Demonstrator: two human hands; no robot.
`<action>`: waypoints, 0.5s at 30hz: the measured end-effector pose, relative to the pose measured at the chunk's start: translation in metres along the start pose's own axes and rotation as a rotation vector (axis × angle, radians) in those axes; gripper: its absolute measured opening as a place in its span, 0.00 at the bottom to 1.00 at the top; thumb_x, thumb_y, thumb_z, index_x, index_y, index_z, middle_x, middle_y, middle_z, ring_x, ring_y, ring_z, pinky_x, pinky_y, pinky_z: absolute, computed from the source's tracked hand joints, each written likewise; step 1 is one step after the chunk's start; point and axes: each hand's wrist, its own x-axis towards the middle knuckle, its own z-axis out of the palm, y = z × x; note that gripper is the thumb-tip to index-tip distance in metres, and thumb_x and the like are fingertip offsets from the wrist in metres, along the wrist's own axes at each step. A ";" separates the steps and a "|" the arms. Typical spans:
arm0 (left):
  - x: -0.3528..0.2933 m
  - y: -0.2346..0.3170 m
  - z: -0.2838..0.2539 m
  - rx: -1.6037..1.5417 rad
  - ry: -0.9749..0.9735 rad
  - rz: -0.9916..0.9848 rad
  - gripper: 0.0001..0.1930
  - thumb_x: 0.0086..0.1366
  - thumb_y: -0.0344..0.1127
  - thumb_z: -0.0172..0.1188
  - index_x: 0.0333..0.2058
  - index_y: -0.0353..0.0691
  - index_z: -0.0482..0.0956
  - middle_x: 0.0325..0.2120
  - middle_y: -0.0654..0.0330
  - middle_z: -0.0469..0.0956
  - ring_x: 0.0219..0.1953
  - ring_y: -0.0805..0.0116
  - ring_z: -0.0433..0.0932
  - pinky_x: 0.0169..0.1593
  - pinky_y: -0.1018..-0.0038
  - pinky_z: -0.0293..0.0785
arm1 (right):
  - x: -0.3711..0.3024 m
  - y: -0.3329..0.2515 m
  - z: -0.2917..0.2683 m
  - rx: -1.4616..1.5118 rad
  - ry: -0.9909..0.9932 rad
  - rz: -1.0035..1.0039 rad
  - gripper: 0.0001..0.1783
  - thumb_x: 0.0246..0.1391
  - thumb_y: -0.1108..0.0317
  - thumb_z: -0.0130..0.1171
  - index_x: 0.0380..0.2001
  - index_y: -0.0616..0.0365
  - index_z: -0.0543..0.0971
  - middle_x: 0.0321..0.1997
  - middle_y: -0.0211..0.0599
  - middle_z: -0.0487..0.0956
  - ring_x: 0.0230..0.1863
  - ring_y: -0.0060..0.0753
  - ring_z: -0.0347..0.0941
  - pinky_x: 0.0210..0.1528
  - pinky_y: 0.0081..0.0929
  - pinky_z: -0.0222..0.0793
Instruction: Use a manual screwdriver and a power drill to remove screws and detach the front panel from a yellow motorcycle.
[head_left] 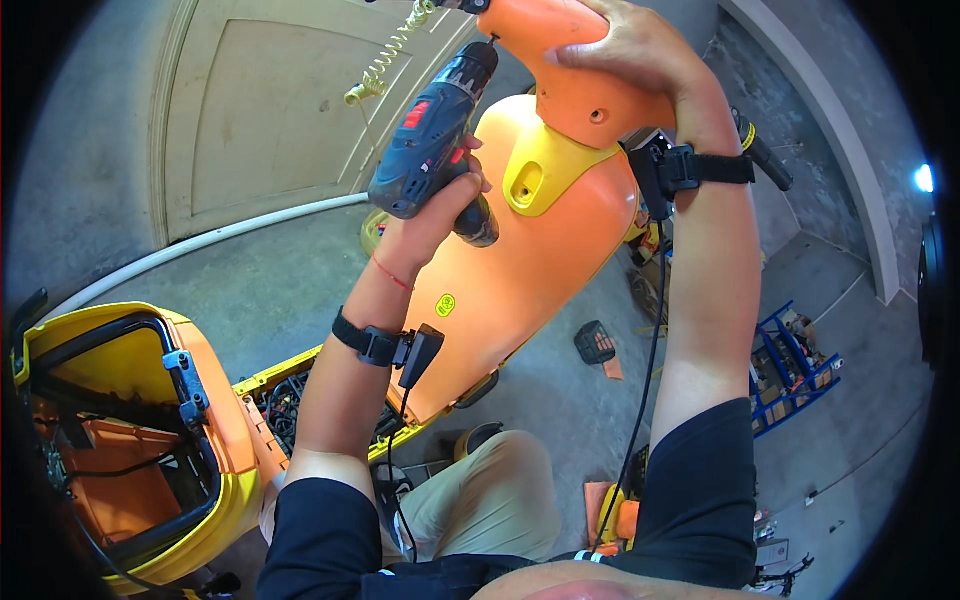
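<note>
My left hand (445, 205) is wrapped round the handle of a blue and black cordless drill (430, 140) with red accents. The drill points up and away, and its bit meets the side of an orange plastic housing (560, 90); whether it sits in a screw is too small to tell. From the right, my right hand (640, 50) grips this housing, thumb on the near face and fingers over the top, partly out of sight. Below the housing are a yellow trim piece (540, 165) with a recessed hole and a long orange body panel (520, 280).
At the lower left stands an open yellow and orange shell (215, 480) with a black frame. Wiring (290, 400) shows beside the panel. A pale coiled cord (385, 65) hangs near the drill. A black basket (595, 343) and a blue rack (795, 370) stand to the right.
</note>
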 end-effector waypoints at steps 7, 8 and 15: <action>0.005 -0.007 -0.011 -0.024 -0.063 0.020 0.19 0.61 0.24 0.58 0.51 0.37 0.72 0.33 0.64 0.75 0.37 0.73 0.78 0.46 0.73 0.75 | 0.002 0.000 0.002 0.033 -0.026 0.064 0.34 0.42 0.63 0.71 0.55 0.57 0.76 0.53 0.42 0.81 0.54 0.36 0.75 0.59 0.29 0.67; 0.007 -0.009 -0.016 -0.024 -0.062 0.017 0.19 0.61 0.24 0.58 0.51 0.37 0.72 0.33 0.64 0.75 0.37 0.73 0.78 0.46 0.73 0.75 | 0.002 0.002 0.003 0.035 -0.027 0.065 0.34 0.42 0.63 0.71 0.55 0.57 0.76 0.53 0.42 0.81 0.54 0.36 0.75 0.59 0.29 0.67; 0.029 -0.025 -0.068 0.489 -0.149 0.096 0.17 0.62 0.27 0.64 0.50 0.36 0.76 0.37 0.65 0.78 0.41 0.78 0.76 0.48 0.76 0.73 | 0.002 0.003 0.001 0.003 -0.007 0.006 0.33 0.42 0.62 0.69 0.55 0.56 0.77 0.53 0.42 0.81 0.54 0.37 0.75 0.59 0.29 0.67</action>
